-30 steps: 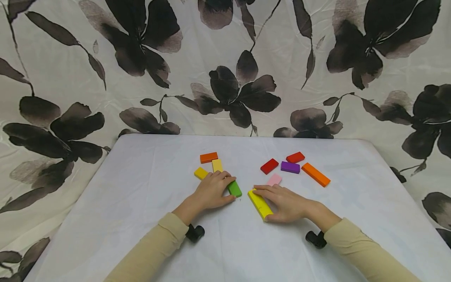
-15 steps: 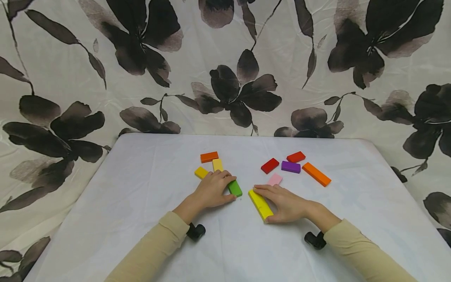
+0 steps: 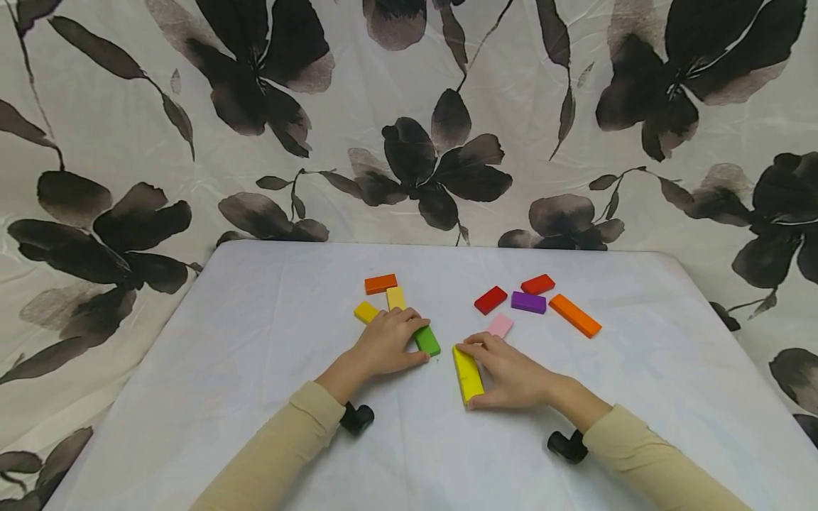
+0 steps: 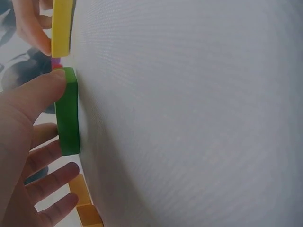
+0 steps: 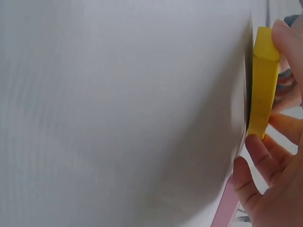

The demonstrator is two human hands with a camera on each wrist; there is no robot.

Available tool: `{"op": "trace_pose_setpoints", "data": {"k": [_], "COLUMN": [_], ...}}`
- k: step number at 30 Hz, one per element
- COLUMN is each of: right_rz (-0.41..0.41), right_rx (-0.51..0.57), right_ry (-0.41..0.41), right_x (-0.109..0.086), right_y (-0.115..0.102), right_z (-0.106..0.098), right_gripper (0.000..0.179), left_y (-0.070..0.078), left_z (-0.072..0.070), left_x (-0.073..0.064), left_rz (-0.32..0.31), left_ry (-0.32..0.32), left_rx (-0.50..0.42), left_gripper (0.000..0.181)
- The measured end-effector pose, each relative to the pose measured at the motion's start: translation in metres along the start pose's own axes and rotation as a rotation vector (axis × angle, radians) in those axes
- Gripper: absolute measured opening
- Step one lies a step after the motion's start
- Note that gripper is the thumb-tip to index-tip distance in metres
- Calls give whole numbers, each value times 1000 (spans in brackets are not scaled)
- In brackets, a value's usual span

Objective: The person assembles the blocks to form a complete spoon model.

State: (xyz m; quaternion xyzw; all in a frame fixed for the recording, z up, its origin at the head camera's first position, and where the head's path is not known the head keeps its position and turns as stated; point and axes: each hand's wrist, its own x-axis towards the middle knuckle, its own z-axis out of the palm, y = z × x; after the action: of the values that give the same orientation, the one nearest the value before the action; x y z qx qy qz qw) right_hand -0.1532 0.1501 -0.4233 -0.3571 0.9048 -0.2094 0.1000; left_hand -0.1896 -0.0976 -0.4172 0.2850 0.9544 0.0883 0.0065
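My left hand (image 3: pixel 388 343) holds a green block (image 3: pixel 427 341) lying on the white table, thumb at its near end and fingers at the far end. In the left wrist view the thumb tip presses the top of the green block (image 4: pixel 68 113). To the right, my right hand (image 3: pixel 514 372) pinches a long yellow block (image 3: pixel 469 375) end to end between thumb and fingers. In the right wrist view a thin dark shadow runs between the yellow block (image 5: pixel 265 82) and the cloth. A pink block (image 3: pixel 500 326) lies just beyond the right fingers.
Beyond my left hand lie a pale yellow block (image 3: pixel 396 298), a yellow block (image 3: pixel 366 312) partly hidden, and an orange block (image 3: pixel 380 284). Two red blocks (image 3: pixel 491 301), a purple block (image 3: pixel 528 302) and a long orange block (image 3: pixel 575 316) lie at the right on the white-covered table (image 3: pixel 268 312).
My right hand has turned the yellow block, swinging its near end to the left so it points more straight toward me. The left hand and green block stay put.
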Motion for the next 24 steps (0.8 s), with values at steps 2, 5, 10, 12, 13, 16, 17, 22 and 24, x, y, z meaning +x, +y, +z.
{"op": "trace_pose_setpoints", "data": {"k": [2, 5, 10, 12, 13, 16, 17, 22, 24], "right_rz": [4, 10, 12, 10, 12, 9, 6, -1, 10], "right_rx": [-7, -35, -74, -87, -94, -118, -127, -157, -165], "right_ry": [4, 6, 17, 28, 34, 54, 65, 99, 105], "right_x": [0, 1, 3, 3, 4, 5, 5, 7, 7], "right_y": [-3, -6, -11, -14, -15, -18, -19, -24, -25], "right_z": [1, 4, 6, 7, 7, 9, 9, 13, 14], "right_gripper": [84, 85, 84, 84, 84, 84, 85, 86, 86], "left_y": [0, 1, 1, 0, 0, 0, 0, 0, 0], "left_z": [0, 0, 0, 0, 0, 0, 0, 0, 0], "left_x": [0, 0, 0, 0, 0, 0, 0, 0, 1], "left_rz": [-2, -3, -6, -7, -8, -10, -9, -3, 1], "left_ry": [-1, 1, 0, 1, 0, -2, -1, 3, 5], "left_rx": [-3, -5, -1, -1, -1, 4, 6, 6, 0], "left_gripper": [59, 59, 58, 58, 58, 59, 59, 59, 59]}}
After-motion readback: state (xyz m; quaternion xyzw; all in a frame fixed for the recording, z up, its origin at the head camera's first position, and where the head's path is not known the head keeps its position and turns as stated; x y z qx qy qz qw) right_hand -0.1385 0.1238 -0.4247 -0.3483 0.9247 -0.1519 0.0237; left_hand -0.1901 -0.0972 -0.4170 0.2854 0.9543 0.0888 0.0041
